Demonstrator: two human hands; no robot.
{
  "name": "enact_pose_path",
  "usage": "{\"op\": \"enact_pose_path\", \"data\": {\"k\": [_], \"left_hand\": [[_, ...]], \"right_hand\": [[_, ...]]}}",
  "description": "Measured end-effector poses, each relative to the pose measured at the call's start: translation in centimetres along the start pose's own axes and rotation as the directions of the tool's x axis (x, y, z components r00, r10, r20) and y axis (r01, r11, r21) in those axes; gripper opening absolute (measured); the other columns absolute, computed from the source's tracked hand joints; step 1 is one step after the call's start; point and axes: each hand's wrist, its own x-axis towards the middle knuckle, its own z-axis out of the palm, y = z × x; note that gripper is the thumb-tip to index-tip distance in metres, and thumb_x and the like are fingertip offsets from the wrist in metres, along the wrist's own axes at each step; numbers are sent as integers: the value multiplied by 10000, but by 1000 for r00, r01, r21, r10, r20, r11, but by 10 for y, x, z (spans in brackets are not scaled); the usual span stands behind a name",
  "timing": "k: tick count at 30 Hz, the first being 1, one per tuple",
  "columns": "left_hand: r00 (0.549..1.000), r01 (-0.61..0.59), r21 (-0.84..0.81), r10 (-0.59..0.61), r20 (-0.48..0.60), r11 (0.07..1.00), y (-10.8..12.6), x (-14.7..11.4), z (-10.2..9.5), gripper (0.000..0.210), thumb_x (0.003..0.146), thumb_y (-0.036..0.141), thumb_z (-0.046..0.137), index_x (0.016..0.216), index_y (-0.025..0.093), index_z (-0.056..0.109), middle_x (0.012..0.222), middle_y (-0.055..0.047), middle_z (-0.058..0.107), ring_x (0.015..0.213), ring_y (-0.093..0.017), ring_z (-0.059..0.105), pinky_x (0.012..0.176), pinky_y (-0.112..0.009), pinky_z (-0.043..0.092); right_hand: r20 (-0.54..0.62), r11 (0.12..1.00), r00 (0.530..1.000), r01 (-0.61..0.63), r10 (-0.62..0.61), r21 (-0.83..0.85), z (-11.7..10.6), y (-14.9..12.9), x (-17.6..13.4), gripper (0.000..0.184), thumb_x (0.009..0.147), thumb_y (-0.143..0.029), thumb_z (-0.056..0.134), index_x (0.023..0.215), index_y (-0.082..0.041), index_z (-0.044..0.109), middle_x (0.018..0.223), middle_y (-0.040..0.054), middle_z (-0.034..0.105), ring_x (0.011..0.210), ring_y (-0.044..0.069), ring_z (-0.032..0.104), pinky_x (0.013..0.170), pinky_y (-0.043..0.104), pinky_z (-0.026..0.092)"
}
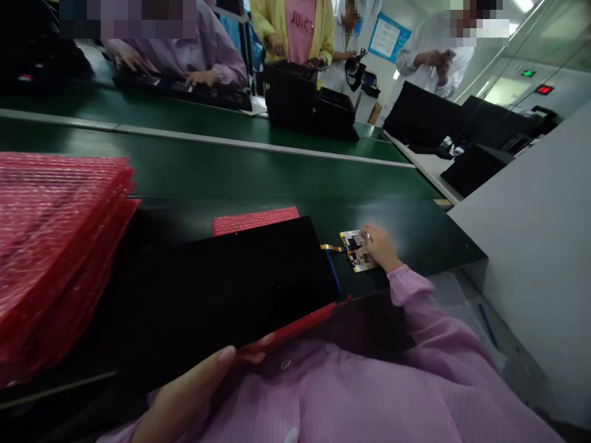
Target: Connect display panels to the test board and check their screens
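A large flat black panel (pixel 240 277), which looks like a display screen, lies at a slant in front of me over red bubble wrap (pixel 300 320). My left hand (pixel 194 387) grips its near edge, the thumb along the rim and the other fingers mostly hidden beneath. From the panel's right side an orange ribbon cable (pixel 331 247) runs to a small light-coloured circuit board (pixel 362 261) with dark and yellow patches. Bent fingers of my right hand (pixel 381 245) close on the board's right part; the fingertips are slightly blurred.
Red bubble-wrap sheets (pixel 55 246) are stacked at the left. Another red bubble-wrap piece (pixel 256 218) shows behind the panel. The green bench (pixel 194 178) has a pale strip along it. Co-workers stand or sit beyond black equipment (pixel 290 95). A grey partition (pixel 530 234) rises at the right.
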Motion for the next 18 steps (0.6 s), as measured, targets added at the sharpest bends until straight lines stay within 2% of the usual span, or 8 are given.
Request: {"op": "enact_pose_path", "data": {"k": [2, 5, 10, 12, 15, 18], "left_hand": [[998, -56, 78, 55, 5, 995, -2, 0, -2, 386, 954, 368, 414, 860, 350, 788, 1127, 10, 714, 1136, -259, 613, 1190, -497, 364], [995, -98, 156, 95, 24, 983, -4, 2, -6, 373, 928, 438, 464, 777, 310, 780, 1064, -20, 728, 1131, -268, 619, 1194, -490, 364], [999, -34, 245, 23, 45, 969, -1, 6, 0, 441, 867, 610, 515, 744, 269, 766, 1064, -46, 728, 1153, -277, 622, 1214, -473, 337], [998, -8, 250, -8, 62, 968, -1, 8, 2, 457, 835, 653, 538, 736, 269, 765, 1072, -42, 728, 1130, -268, 633, 1193, -452, 379], [994, -9, 238, -17, 106, 971, -10, 10, 0, 491, 810, 690, 548, 734, 257, 767, 1060, -41, 733, 1079, -239, 655, 1159, -392, 427], [988, -34, 245, -4, 154, 969, -19, 11, -7, 452, 840, 627, 554, 764, 236, 768, 1065, -40, 734, 1045, -207, 672, 1107, -331, 473]], "right_hand": [[53, 998, 998, 49, -46, -48, 11, 13, -1, 336, 819, -43, 422, 1020, -68, 691, 1193, 156, 630, 1147, 233, 568, 1050, 430, 420], [73, 989, 993, 99, -92, -108, 19, 17, -9, 406, 845, -49, 394, 1124, -80, 688, 1289, 150, 586, 1198, 233, 539, 1070, 432, 412], [96, 975, 985, 160, -147, -155, 19, 19, -10, 428, 852, -88, 363, 1111, -79, 703, 1250, 152, 615, 1151, 235, 571, 1051, 425, 442], [90, 973, 981, 181, -170, -145, 19, 24, -7, 426, 838, -99, 365, 1090, -76, 707, 1218, 154, 632, 1128, 241, 588, 1028, 430, 463], [38, 971, 976, 218, -215, -99, 14, 26, -7, 408, 821, -119, 377, 1053, -82, 711, 1178, 153, 654, 1101, 250, 612, 999, 440, 488], [-160, 967, 954, 250, -254, -48, 1, -2, -19, 378, 894, -138, 361, 1083, -92, 685, 1225, 151, 632, 1219, 251, 556, 1073, 467, 432]]}}
